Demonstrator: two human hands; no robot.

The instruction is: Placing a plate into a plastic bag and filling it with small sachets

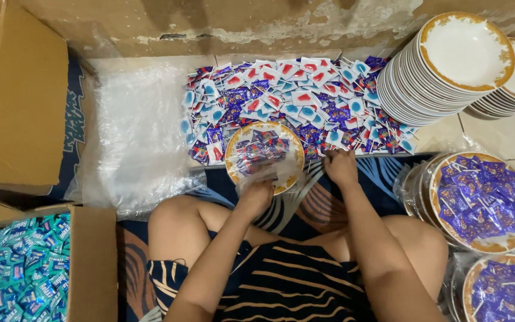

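Your left hand (pixel 256 195) gripped the near rim of a gold-edged plate (pixel 233 156) at the centre of the frame, fingers curled over clear wrap that covered it; the plate lay flat, face up, with a few purple candy packets (pixel 261 147) on it. Your right hand (pixel 341 168), just right of the plate, was pinched closed among the wrapped lollipops (pixel 293 101), though which one it held could not be made out. That heap spread in a wide band across the upper middle, its long axis running left to right, sticks pointing many ways. A sheet of clear plastic (pixel 138 131) left open floor to the left of the heap, bounded by a cardboard box (pixel 19 101). A stack of white plates (pixel 442 65) hemmed the heap at upper right, and filled wrapped plates (pixel 481 200) crowded the right edge. A box of teal packets (pixel 19 268) sat at lower left.
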